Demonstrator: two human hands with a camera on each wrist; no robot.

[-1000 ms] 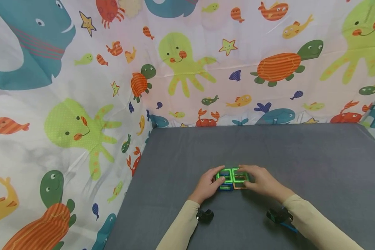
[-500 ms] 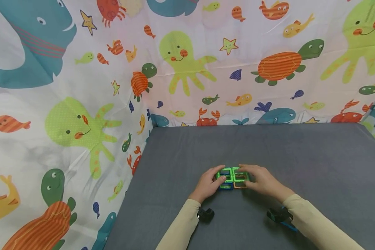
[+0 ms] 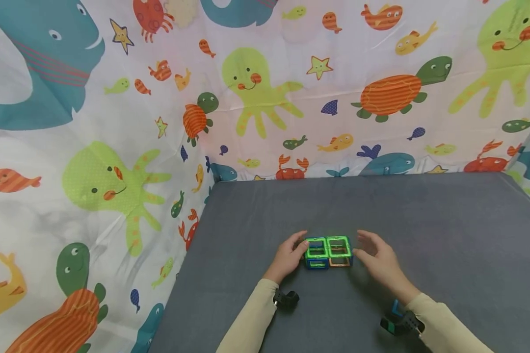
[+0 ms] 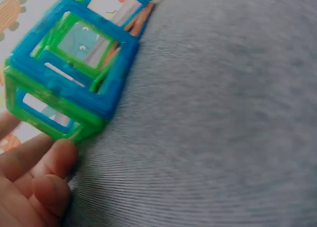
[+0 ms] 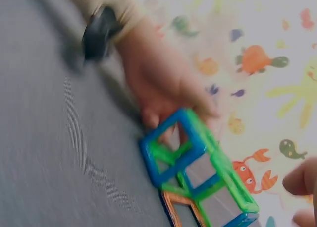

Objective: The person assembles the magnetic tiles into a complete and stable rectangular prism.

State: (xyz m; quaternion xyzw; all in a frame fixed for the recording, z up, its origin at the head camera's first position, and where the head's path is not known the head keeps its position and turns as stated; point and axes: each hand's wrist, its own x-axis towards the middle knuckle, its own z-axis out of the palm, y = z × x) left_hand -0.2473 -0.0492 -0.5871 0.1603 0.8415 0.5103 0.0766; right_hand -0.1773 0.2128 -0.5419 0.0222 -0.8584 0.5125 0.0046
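A two-cube block of magnetic tiles (image 3: 328,248) lies on the grey cloth, green frames on top, blue and orange ones on the front. My left hand (image 3: 286,258) is at its left end, fingers loosely bent, the thumb close to the top edge. In the left wrist view, the fingertips (image 4: 63,156) are right beside the green end tile (image 4: 91,125); whether they touch is hard to tell. My right hand (image 3: 383,264) stands off the block's right end, a gap between, fingers spread and holding nothing.
The grey cloth surface (image 3: 247,211) reaches back to a curtain (image 3: 282,59) printed with sea animals, which also runs along the left side. Dark wrist cameras sit on both wrists, over beige sleeves (image 3: 251,314).
Both hands have come away from the top of the block. The right hand has drawn off to the right; the left has slid slightly left. The block stays about where it was.
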